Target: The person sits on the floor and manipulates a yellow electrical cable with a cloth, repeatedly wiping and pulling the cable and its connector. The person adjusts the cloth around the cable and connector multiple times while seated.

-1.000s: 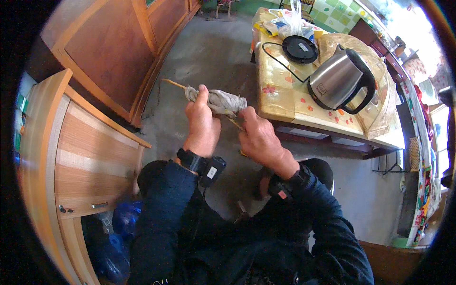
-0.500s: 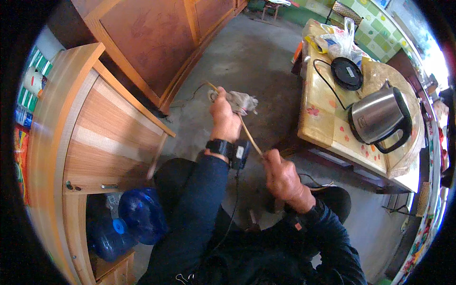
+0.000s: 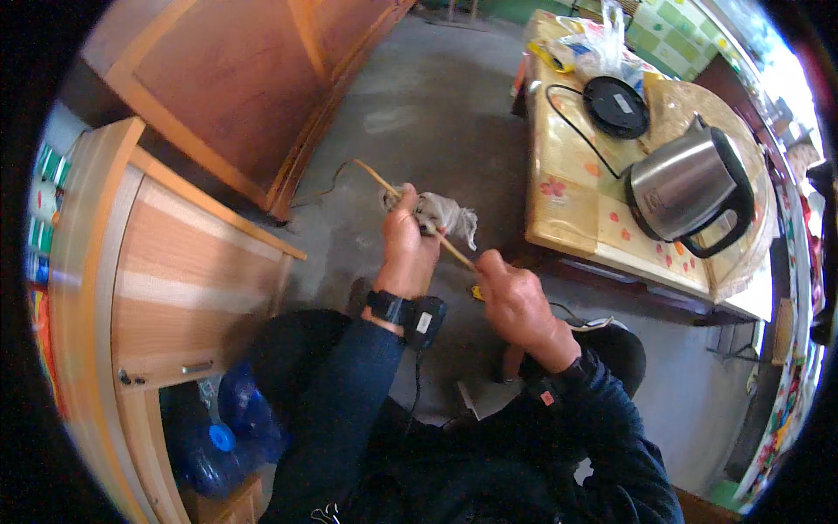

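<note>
A long tan cord (image 3: 455,251) runs slantwise between my two hands in front of my knees. My left hand (image 3: 408,240) is closed around it with a crumpled grey-white cloth (image 3: 449,214), which wraps the cord and hangs out to the right. Beyond that hand the cord bends down toward the floor by the cabinet. My right hand (image 3: 525,310) grips the cord nearer to me, fingers wrapped round it. More cord shows behind that hand, above my right knee. A black wristband with a small box sits on my left wrist.
At the right stands a table (image 3: 567,218) with a flowered cover, holding a steel kettle (image 3: 681,183), its black base (image 3: 616,107) and plastic bags (image 3: 602,52). A wooden cabinet (image 3: 196,279) is close on the left, blue water bottles (image 3: 214,454) below. A larger brown cabinet (image 3: 218,96) stands behind.
My hands have come closer together, shortening the stretch of cord between them. The view has shifted, so the table and kettle lie further left in the picture.
</note>
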`<action>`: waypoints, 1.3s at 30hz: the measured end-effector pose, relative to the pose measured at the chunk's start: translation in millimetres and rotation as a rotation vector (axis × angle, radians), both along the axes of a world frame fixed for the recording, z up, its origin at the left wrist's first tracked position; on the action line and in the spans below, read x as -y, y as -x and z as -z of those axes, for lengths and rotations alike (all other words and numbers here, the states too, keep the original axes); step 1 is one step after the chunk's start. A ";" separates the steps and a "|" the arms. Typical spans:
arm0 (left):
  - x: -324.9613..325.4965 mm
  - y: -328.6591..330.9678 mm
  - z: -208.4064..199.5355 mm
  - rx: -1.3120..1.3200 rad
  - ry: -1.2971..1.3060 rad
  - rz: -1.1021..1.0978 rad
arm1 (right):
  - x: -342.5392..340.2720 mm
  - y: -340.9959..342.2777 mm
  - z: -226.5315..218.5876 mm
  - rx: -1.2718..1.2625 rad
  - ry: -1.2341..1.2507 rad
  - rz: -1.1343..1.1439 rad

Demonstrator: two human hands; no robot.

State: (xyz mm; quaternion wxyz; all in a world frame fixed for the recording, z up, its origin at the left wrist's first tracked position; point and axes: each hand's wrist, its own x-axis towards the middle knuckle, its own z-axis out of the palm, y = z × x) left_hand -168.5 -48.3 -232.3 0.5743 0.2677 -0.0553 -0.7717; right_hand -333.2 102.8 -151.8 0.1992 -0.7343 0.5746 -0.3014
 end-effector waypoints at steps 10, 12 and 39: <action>65.3 -56.2 -1.1 0.386 -0.108 -0.133 | -12.2 -11.7 -5.7 -0.042 -0.012 -0.122; 92.4 -87.6 2.7 0.272 -0.209 -0.179 | -20.2 -10.6 -9.7 -0.024 -0.008 -0.198; 64.8 -78.8 2.8 0.185 -0.139 -0.195 | -17.6 11.4 -37.4 -0.204 -0.108 -0.206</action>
